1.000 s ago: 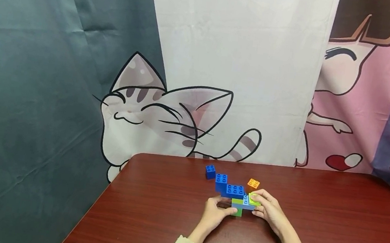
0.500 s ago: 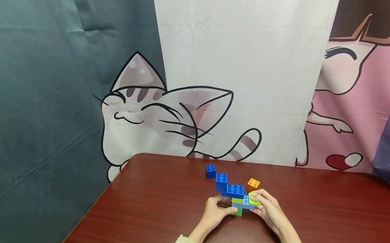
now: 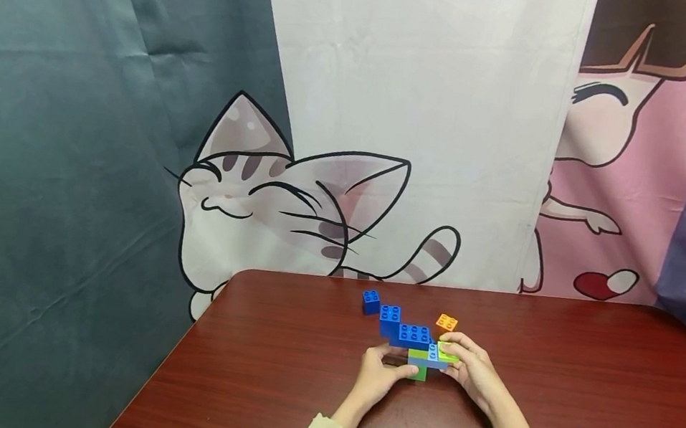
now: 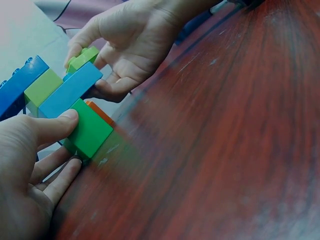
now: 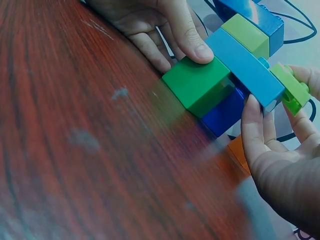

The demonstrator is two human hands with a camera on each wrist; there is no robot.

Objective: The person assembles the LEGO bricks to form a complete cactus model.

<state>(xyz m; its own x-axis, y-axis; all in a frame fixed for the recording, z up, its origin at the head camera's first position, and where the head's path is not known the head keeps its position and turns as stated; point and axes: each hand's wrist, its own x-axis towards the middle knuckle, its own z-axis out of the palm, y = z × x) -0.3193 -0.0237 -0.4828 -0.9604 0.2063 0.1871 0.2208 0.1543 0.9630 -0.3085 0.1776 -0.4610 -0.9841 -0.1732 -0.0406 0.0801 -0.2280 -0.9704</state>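
Observation:
A built brick figure stands on the table: a green brick (image 5: 195, 85) at the base, a light blue brick (image 5: 247, 65) across it, a lime brick (image 4: 44, 89) and dark blue bricks (image 3: 414, 335) higher up and behind. My left hand (image 3: 378, 378) grips the green brick, thumb on its near face. At the right end of the light blue brick, my right hand (image 3: 478, 376) holds a small lime brick (image 5: 292, 90) from above, other fingers under the light blue brick. Whether that lime brick is fully seated I cannot tell.
Behind the right hand sits an orange brick (image 3: 446, 323). A separate-looking blue brick (image 3: 370, 302) is at the back left, near the table's far edge. Printed cloths (image 3: 435, 110) hang behind the brown table (image 3: 586, 391).
My right hand's lower fingers have risen slightly toward the underside of the light blue brick. The left hand and the bricks look nearly still.

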